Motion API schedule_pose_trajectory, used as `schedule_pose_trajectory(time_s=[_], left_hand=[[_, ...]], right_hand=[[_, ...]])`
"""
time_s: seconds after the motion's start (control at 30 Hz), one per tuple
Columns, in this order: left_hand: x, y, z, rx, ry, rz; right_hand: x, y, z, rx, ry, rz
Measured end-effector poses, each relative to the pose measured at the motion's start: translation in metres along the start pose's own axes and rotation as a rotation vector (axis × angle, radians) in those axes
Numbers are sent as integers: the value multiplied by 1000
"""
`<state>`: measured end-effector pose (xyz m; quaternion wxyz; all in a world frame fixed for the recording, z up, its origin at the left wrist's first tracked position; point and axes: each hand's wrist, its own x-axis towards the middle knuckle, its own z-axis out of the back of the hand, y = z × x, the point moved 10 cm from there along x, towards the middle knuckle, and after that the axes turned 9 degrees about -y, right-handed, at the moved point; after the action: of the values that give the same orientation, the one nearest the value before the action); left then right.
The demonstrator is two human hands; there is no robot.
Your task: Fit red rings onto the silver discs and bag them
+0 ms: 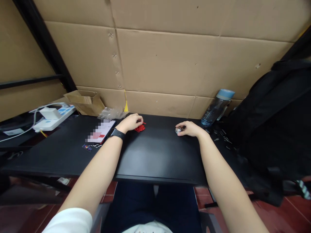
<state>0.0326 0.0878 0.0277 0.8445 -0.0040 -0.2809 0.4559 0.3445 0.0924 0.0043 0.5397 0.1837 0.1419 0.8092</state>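
Note:
My left hand point(131, 122) rests on the black desk point(155, 155) with its fingers curled over a small red knotted cord piece point(140, 128). A black watch sits on that wrist. My right hand point(189, 128) lies further right, its fingers closed round a small silvery round object point(178, 130). Both forearms stretch forward over the desk.
A phone point(101, 131) with a keyring lies left of my left wrist. Behind it are crumpled clear plastic point(110, 113) and an open cardboard box point(85, 101). A power strip point(54, 117) sits far left. A blue-capped bottle point(217, 107) and a black bag point(274, 129) stand right.

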Motion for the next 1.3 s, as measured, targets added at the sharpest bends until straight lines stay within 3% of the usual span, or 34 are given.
schedule_pose_trajectory(time_s=[0.17, 0.6, 0.83, 0.97, 1.07, 1.3], left_hand=[[-1, 15, -5, 0, 38, 30], [-4, 31, -14, 12, 69, 50], [-1, 29, 1, 20, -42, 89], [3, 5, 12, -46, -133, 52], [6, -30, 17, -136, -196, -34], [2, -122, -21, -221, 23, -213]], right_hand=[[-1, 2, -2, 0, 23, -8], [-2, 1, -2, -1, 21, -18], [0, 0, -2, 25, -11, -39], [2, -6, 0, 32, -68, -49], [4, -14, 2, 36, -105, -59], [4, -22, 3, 58, -122, -69]])
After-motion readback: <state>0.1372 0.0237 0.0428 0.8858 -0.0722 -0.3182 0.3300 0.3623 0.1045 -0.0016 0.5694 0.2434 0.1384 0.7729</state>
